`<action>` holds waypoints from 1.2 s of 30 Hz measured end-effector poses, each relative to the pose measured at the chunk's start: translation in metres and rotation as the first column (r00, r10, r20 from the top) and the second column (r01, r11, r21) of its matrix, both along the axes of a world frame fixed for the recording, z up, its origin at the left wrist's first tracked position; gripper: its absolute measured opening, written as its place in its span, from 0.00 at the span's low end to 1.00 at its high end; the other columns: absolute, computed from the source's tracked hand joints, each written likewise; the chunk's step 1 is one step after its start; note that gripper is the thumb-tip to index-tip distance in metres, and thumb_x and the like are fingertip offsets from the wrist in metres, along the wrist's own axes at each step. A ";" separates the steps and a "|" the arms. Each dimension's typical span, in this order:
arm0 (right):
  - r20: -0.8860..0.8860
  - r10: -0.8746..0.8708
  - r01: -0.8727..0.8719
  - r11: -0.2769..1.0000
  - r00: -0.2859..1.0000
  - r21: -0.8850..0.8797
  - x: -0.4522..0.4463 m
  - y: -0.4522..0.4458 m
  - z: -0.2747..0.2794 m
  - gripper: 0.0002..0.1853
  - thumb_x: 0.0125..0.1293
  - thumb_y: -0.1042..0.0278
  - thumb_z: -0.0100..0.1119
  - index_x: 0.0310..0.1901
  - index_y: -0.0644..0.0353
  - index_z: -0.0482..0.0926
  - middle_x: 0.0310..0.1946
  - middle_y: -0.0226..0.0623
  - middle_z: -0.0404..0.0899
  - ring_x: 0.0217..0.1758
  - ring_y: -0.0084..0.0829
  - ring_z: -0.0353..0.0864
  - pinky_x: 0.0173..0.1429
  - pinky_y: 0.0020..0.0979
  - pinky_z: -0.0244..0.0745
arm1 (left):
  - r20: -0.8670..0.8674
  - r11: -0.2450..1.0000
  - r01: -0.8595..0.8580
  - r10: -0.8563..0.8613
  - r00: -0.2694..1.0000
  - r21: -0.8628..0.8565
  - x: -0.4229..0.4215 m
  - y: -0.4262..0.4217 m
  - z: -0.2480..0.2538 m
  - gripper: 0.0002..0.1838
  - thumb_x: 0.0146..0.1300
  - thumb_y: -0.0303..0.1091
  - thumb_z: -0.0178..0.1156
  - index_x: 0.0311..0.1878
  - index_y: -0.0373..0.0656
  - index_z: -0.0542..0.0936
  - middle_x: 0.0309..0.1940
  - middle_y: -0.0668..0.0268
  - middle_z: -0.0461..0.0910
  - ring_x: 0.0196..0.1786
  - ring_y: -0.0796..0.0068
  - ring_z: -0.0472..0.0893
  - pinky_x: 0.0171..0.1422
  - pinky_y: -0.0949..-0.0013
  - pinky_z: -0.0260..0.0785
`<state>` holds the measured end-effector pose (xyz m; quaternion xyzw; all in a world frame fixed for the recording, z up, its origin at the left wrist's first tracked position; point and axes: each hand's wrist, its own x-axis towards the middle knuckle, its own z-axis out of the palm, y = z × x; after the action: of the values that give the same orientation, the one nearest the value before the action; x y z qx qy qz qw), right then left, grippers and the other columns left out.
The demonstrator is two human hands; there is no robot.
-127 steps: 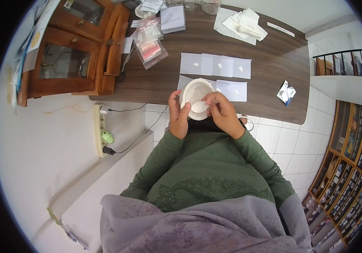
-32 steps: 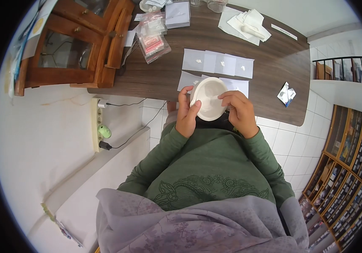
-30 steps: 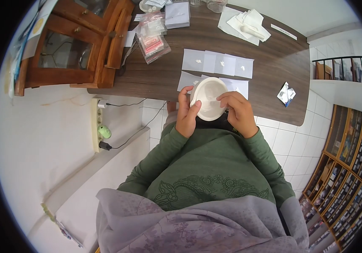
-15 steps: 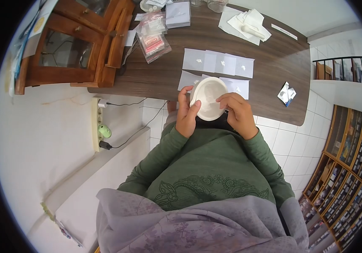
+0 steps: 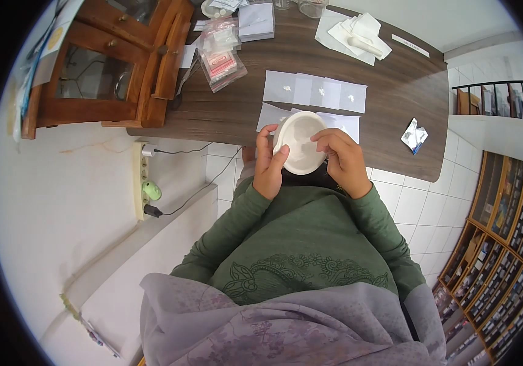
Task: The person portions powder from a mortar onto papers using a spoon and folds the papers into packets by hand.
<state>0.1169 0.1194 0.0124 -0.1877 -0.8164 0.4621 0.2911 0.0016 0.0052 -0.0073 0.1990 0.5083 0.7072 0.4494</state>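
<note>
At table (image 5: 404, 104), bowl (image 5: 305, 163), contents indistinct, left fingers (image 5: 266, 137) clasping, right fingers (image 5: 329, 144) curled, hold unclear

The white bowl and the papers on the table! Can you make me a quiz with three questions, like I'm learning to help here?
1. What is the left hand holding?
A) a plastic bag
B) a white bowl
C) a power strip

2. True or false: the crumpled foil packet lies on the table, to the right of the white bowl in the picture.

3. Fill in the number: the far row of papers has ___ little white piles on it.

Key:
1. B
2. True
3. Three
</note>
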 end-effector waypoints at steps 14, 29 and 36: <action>0.023 0.043 -0.040 0.991 0.999 -0.129 -0.007 -0.011 -0.007 0.12 0.44 0.90 0.40 0.28 0.62 0.68 0.33 0.37 0.74 0.28 0.33 0.70 0.31 0.26 0.66 | 0.026 0.999 -0.022 0.024 0.999 -0.041 -0.002 -0.002 -0.001 0.22 0.61 0.30 0.45 0.57 0.42 0.52 0.48 0.59 0.65 0.49 0.77 0.66 0.53 0.74 0.58; 0.013 0.092 -0.086 0.965 0.996 -0.250 -0.015 -0.025 -0.017 0.08 0.51 0.86 0.41 0.30 0.62 0.67 0.33 0.38 0.71 0.30 0.37 0.72 0.34 0.29 0.68 | -0.005 0.992 -0.064 0.064 0.998 -0.110 -0.009 -0.015 -0.013 0.22 0.60 0.29 0.45 0.57 0.41 0.53 0.48 0.59 0.65 0.49 0.76 0.66 0.53 0.74 0.58; -0.021 0.142 -0.137 0.883 0.990 -0.449 -0.021 -0.032 -0.029 0.10 0.53 0.87 0.38 0.30 0.63 0.67 0.37 0.35 0.71 0.27 0.22 0.70 0.30 0.21 0.68 | 0.027 0.988 -0.108 0.112 0.993 -0.113 -0.009 -0.026 -0.016 0.22 0.60 0.28 0.44 0.57 0.40 0.53 0.50 0.59 0.62 0.51 0.76 0.65 0.54 0.74 0.57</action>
<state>0.0955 0.0871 -0.0171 -0.1936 -0.7007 0.6567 0.2007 -0.0079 -0.0206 -0.0234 0.1335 0.5498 0.7045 0.4285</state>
